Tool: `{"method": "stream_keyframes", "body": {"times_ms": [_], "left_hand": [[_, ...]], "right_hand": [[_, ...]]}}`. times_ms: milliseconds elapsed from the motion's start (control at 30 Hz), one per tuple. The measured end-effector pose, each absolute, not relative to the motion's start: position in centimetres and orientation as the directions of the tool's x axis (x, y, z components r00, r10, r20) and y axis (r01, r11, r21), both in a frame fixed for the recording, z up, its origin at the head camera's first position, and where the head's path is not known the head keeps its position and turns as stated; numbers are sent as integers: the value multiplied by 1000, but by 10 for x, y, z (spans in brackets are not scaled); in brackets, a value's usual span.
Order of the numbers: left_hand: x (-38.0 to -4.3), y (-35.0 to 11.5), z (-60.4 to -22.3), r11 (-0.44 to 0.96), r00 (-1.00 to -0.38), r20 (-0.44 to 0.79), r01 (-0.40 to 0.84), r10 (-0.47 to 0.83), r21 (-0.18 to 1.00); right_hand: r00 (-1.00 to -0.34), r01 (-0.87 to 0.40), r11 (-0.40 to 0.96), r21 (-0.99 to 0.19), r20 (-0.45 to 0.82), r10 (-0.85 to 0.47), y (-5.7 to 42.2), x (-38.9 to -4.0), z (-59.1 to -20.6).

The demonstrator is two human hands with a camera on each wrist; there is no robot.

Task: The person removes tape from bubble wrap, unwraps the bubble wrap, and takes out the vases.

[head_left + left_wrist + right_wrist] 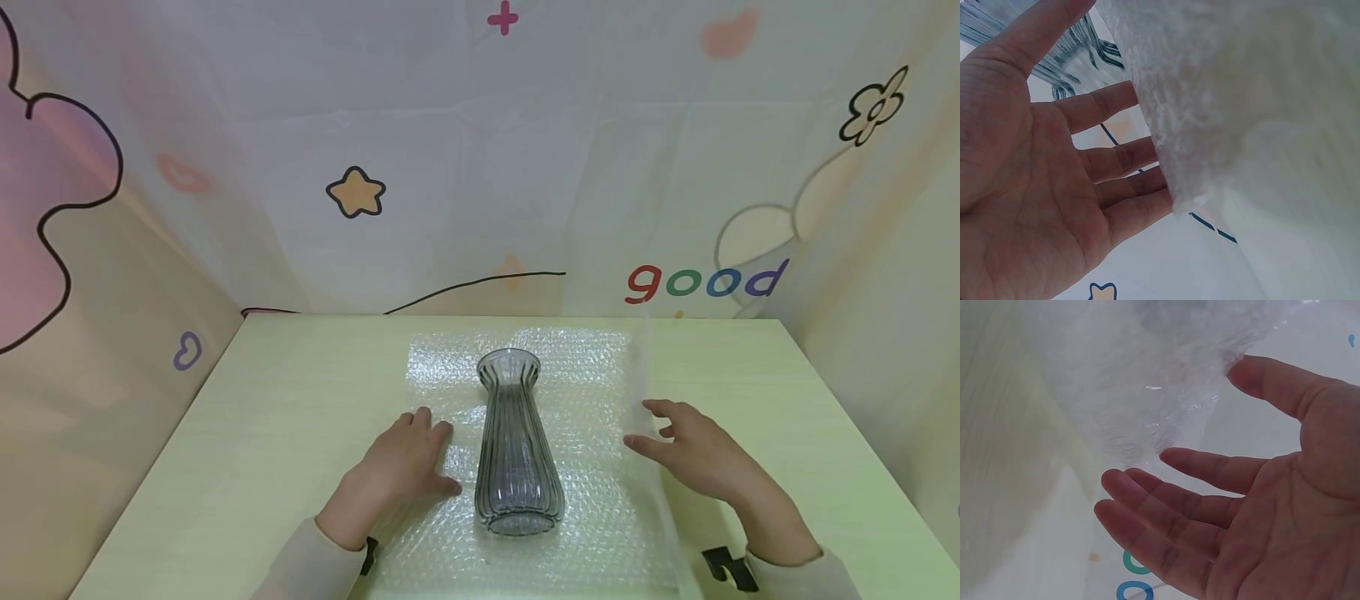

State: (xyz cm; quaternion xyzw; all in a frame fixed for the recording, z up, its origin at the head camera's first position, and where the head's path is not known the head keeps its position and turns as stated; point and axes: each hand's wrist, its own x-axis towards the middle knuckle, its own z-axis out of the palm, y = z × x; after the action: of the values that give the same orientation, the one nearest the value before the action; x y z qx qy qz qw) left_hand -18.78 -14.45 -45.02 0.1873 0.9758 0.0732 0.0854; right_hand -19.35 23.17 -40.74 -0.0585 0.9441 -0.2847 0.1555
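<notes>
A ribbed, smoky-grey glass vase (519,450) lies on its side on a sheet of clear bubble wrap (600,517), its flared mouth toward the back wall and its base toward me. My left hand (408,458) rests at the wrap's left side, fingers spread, just left of the vase. In the left wrist view the fingertips meet the wrap's edge (1166,125), and part of the vase (1079,62) shows behind the thumb. Over the right edge of the wrap, my right hand (693,446) is held with loosely bent fingers and nothing between them. Its thumb tip overlaps the wrap (1147,387) in the right wrist view.
A pale green-yellow table (285,400) carries the wrap. Behind it hangs a printed cloth backdrop (480,183) with a star and the word "good", and cloth also encloses both sides. Black straps (729,568) show at the cuffs.
</notes>
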Motion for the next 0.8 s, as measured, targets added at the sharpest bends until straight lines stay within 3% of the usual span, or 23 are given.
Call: {"method": "stream_keyframes", "body": {"times_ms": [800], "left_hand": [[-188,-145,-450,921,-914,-153,349,375,173]], "right_hand": [[-930,-11,840,-542,-304,-208,246,-198,-418]]}}
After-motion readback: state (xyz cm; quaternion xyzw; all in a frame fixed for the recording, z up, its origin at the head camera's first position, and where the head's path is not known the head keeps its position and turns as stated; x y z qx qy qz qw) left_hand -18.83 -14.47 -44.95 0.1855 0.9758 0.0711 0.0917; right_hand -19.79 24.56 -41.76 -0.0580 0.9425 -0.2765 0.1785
